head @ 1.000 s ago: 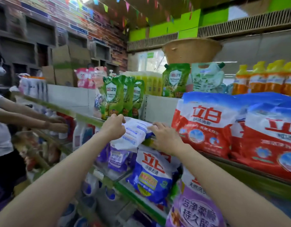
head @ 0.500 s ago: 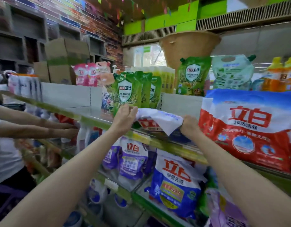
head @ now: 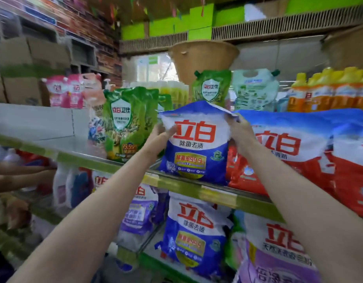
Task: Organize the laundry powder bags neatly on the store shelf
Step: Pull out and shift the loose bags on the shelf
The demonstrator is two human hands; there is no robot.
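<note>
Left hand (head: 159, 137) grips the blue bag's (head: 197, 146) upper edge at its 9 o'clock side, fingers curled onto the front. That bag stands upright on the shelf (head: 188, 187), its base at the front lip, between green pouches (head: 125, 123) at 9 o'clock and red bags (head: 288, 152) at 3 o'clock. Right hand (head: 240, 133) pinches the bag's top corner at 2 o'clock, closed on it.

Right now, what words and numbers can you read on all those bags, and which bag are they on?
"立白" and "除菌去渍": blue bag held upright on the shelf by both hands.
"立白": red bag beside it.
"立白卫仕" and "99.99": green pouch.
"立白" and "除菌去渍": lower blue bag.
Small print elsewhere: too blurred to read.
</note>
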